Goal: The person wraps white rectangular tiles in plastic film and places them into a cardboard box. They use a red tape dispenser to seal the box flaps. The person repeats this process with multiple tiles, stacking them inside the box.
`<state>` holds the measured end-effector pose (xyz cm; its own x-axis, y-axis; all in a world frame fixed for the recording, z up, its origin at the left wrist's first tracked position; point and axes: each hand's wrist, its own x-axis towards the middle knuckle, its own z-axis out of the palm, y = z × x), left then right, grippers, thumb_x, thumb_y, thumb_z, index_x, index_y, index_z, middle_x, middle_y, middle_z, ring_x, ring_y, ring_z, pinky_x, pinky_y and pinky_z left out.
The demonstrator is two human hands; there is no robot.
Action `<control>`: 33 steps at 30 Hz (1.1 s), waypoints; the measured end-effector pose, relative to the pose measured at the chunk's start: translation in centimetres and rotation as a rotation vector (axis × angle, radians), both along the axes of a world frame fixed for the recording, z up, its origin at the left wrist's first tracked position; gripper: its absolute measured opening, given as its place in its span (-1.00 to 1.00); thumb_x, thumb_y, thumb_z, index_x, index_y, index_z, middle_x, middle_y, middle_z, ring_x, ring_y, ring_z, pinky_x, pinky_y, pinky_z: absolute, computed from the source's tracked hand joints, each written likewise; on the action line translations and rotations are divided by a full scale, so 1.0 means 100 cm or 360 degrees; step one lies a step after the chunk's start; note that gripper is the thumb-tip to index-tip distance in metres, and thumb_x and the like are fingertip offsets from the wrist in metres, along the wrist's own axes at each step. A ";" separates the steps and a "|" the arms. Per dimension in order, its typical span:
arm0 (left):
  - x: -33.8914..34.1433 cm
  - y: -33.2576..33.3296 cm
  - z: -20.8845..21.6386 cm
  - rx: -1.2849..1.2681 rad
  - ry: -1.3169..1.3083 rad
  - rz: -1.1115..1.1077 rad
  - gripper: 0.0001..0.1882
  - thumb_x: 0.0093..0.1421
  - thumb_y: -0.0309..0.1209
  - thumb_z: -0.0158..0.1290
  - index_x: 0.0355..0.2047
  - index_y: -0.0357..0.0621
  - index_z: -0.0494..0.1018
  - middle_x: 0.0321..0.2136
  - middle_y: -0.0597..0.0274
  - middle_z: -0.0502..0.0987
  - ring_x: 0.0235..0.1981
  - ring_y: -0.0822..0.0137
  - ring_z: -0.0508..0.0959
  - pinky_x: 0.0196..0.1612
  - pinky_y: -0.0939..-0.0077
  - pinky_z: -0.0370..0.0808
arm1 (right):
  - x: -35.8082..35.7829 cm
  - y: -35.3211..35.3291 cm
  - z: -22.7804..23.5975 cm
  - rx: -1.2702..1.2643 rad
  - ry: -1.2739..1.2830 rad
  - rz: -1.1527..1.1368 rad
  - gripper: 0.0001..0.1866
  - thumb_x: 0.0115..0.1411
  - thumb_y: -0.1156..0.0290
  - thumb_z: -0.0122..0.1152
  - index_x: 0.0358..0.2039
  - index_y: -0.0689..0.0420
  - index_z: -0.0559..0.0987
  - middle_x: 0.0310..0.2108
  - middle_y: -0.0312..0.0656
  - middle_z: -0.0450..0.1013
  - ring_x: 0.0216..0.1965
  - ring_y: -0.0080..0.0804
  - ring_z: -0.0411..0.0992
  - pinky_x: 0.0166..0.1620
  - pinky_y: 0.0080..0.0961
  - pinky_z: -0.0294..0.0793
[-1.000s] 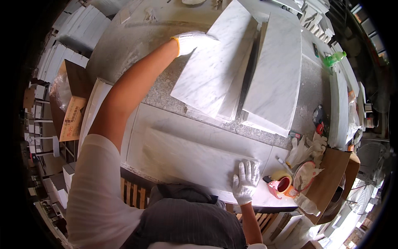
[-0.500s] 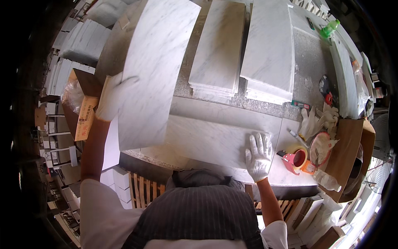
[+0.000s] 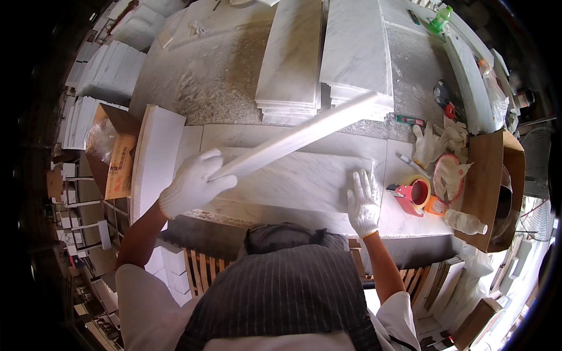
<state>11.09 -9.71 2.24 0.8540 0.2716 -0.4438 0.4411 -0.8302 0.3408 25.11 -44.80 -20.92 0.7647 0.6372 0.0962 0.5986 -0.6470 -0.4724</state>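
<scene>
In a white knit glove, my left hand (image 3: 196,182) grips the near left end of a marble slab (image 3: 298,136). This slab is turned nearly edge-on and slants up to the right, its far end in front of the right-hand stack. Below it, another grey-veined marble slab (image 3: 293,187) lies flat along the bench front. My right hand (image 3: 364,202), also gloved, rests with fingers extended on that slab's right end. Behind stand two stacks of marble slabs, a left stack (image 3: 291,55) and a right stack (image 3: 357,50).
At the right lie a red tape dispenser (image 3: 414,196), a clear bottle (image 3: 465,222), a round dish (image 3: 448,178), a marker (image 3: 414,165) and spare gloves (image 3: 436,142). An open cardboard box (image 3: 494,187) stands beyond. A white panel (image 3: 157,158) and another carton (image 3: 120,161) are at the left.
The held slab has turned from showing its broad face at the left to nearly edge-on, slanting right over the bench. My left hand has moved right and nearer; my right hand stays on the flat slab.
</scene>
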 end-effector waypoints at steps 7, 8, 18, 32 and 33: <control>0.015 -0.029 -0.063 0.0377 -0.0759 -0.1013 -0.60 0.18 -0.34 0.14 0.02 -0.19 0.51 -0.21 0.06 0.54 -0.13 0.10 0.54 -0.03 0.28 0.50 | -0.031 -0.015 -0.019 0.0590 0.0241 -0.0429 -0.57 0.28 0.48 0.12 0.17 0.23 0.47 0.23 0.07 0.34 0.29 -0.02 0.27 0.31 -0.23 0.22; 0.015 -0.034 -0.064 0.0417 -0.0620 -0.0929 -0.60 0.16 -0.38 0.13 0.03 -0.19 0.51 -0.16 0.10 0.53 -0.05 0.09 0.51 0.01 0.29 0.49 | -0.033 -0.016 -0.022 0.0659 0.0264 -0.0475 -0.57 0.28 0.49 0.13 0.16 0.24 0.48 0.23 0.06 0.35 0.28 -0.05 0.28 0.30 -0.25 0.24; 0.012 -0.054 -0.116 0.0612 -0.0943 -0.1169 -0.54 0.05 -0.49 0.11 0.03 -0.07 0.51 -0.24 0.22 0.50 -0.06 0.23 0.50 0.15 0.27 0.47 | -0.036 -0.022 -0.026 0.0996 0.0839 -0.0893 -0.69 0.29 0.51 0.12 0.04 0.30 0.52 0.01 -0.10 0.48 0.04 -0.35 0.41 0.12 -0.45 0.34; -0.001 -0.079 -0.167 0.0492 -0.0921 -0.1131 -0.87 0.06 -0.40 0.11 -0.37 -0.05 0.42 -0.53 0.32 0.27 -0.33 0.35 0.41 0.04 0.33 0.45 | -0.015 -0.061 -0.048 0.1285 0.1458 -0.0562 -0.55 0.30 0.56 -0.01 0.21 0.30 0.41 0.08 -0.19 0.48 0.08 -0.53 0.37 0.14 -0.57 0.32; -0.002 -0.079 -0.170 0.0514 -0.0942 -0.1136 -0.85 0.05 -0.38 0.13 -0.36 -0.04 0.42 -0.52 0.32 0.28 -0.31 0.35 0.42 0.06 0.33 0.44 | -0.012 -0.063 -0.046 0.1289 0.1528 -0.0521 -0.54 0.32 0.53 0.01 0.23 0.29 0.39 0.09 -0.21 0.46 0.08 -0.54 0.37 0.14 -0.58 0.32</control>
